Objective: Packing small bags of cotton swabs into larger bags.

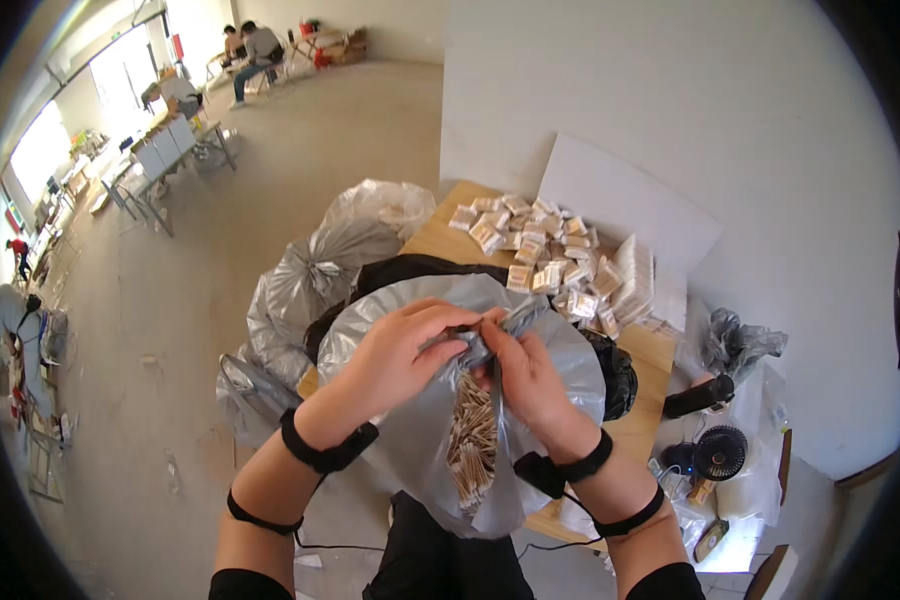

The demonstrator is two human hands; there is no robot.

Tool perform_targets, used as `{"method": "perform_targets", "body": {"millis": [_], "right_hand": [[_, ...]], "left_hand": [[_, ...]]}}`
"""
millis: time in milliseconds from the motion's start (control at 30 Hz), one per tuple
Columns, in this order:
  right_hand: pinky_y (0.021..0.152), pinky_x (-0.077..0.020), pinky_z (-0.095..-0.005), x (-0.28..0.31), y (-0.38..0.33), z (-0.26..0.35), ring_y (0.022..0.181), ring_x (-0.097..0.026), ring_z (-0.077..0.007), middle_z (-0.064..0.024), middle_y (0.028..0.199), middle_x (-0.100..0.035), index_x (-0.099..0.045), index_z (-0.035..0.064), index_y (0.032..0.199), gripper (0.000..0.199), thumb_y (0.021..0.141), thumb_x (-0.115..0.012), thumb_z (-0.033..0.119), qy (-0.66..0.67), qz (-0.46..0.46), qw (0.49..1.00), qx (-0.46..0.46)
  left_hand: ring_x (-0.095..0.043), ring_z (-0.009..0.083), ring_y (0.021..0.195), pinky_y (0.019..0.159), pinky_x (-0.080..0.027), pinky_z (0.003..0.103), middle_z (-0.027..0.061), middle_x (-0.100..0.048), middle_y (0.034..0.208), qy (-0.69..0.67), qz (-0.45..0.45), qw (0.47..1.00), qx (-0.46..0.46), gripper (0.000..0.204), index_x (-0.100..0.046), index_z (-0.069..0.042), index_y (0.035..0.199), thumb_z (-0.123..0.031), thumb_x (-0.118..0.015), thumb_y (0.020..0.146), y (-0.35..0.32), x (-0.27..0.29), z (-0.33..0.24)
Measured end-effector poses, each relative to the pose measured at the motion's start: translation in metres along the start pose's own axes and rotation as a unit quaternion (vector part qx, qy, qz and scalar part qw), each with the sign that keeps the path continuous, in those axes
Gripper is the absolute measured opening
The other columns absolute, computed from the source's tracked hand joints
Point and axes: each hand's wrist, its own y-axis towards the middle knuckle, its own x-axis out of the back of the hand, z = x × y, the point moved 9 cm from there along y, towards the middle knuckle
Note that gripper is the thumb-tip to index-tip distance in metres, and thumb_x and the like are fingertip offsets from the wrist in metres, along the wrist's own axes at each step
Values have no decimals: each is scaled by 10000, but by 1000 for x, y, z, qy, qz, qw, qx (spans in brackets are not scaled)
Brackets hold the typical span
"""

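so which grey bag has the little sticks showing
The big grey bag held by the left hand and right hand: thin sticks show through its opening. The knotted grey bag farther left shows none.

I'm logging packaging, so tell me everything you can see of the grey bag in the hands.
The grey bag is large, rounded and bulging, its thin, shiny, wrinkled material looking like plastic. The left hand and right hand grip its gathered top; below them, a long gap shows thin brown sticks inside. It sits before the person, partly hiding the wooden table, with black plastic behind it; its underside is hidden.
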Motion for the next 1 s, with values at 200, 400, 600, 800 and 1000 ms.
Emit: {"method": "perform_targets", "body": {"millis": [200,400,600,800,1000], "right_hand": [[544,-406,-194,3,-9,0,618,-478,-48,1,800,-512,-514,53,1125,230,975,-388,173,-2,5,999,-32],[665,-403,-206,45,-23,-14,747,-474,-49,12,815,-557,-580,21,1086,226,952,-464,163,-149,21,982,-118],[682,-459,-292,48,-31,-41,783,-569,-113,-24,855,-622,-609,27,963,126,890,-577,126,175,-65,931,-313],[687,-467,-357,22,-6,43,788,-590,-299,-115,852,-613,-611,42,886,172,714,-603,33,-481,111,867,63],[698,-453,-399,-21,-1,75,832,-562,-308,-103,822,-576,-610,40,897,193,711,-555,49,-484,99,848,191]], "left_hand": [[-587,318,820,700,-475,344,127,-583,870,-52,-13,997,58,125,-562,-21,888,21,-581,772,-4,-9,27],[-592,292,910,786,-479,321,110,-609,964,-124,-60,975,173,240,-565,-36,976,22,-613,748,4,3,31],[-545,240,1088,1068,-199,501,83,-613,1046,84,229,945,220,639,-445,-128,1257,-68,-663,660,-22,-80,58],[-611,294,848,929,-372,391,146,-631,899,77,345,878,322,324,-618,-112,1033,-138,-654,712,-8,-78,81],[-569,142,808,735,-422,282,45,-634,899,-493,-3,642,587,225,-606,-12,975,-214,-547,894,-44,-78,100]]}}
